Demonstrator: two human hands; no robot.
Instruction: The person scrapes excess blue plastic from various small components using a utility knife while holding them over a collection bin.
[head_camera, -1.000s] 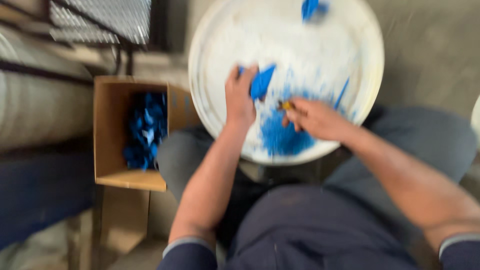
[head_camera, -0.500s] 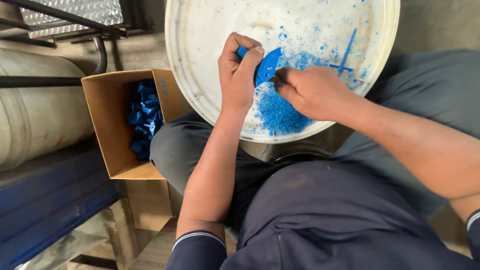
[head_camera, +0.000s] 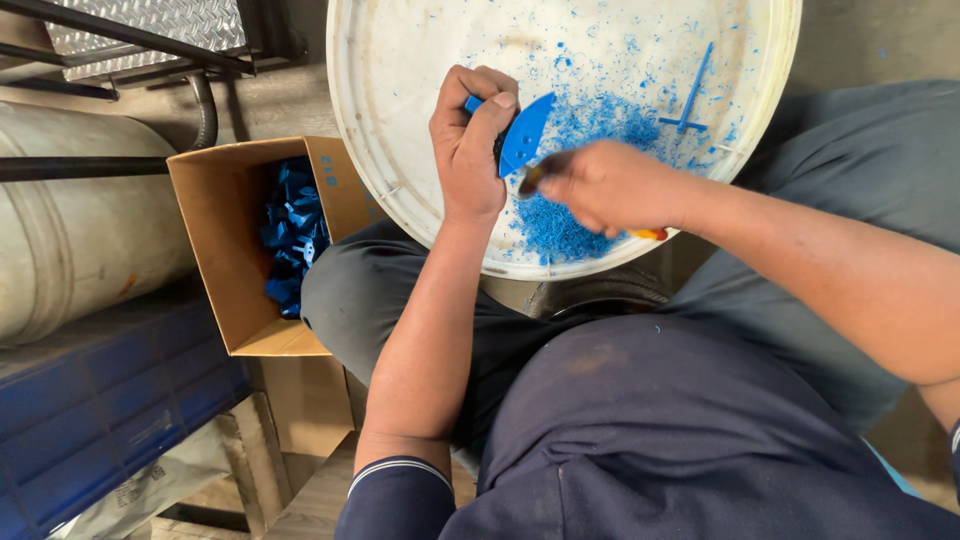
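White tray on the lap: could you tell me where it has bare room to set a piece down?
The white tray is barest at its upper left, above the left hand. Blue shavings and the right hand crowd its lower middle.

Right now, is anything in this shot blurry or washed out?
Head view: the right hand is smeared by motion blur, so the tool it grips is hard to make out; the left hand and blue plastic piece are sharp; the white round tray reads bright, without harsh glare.
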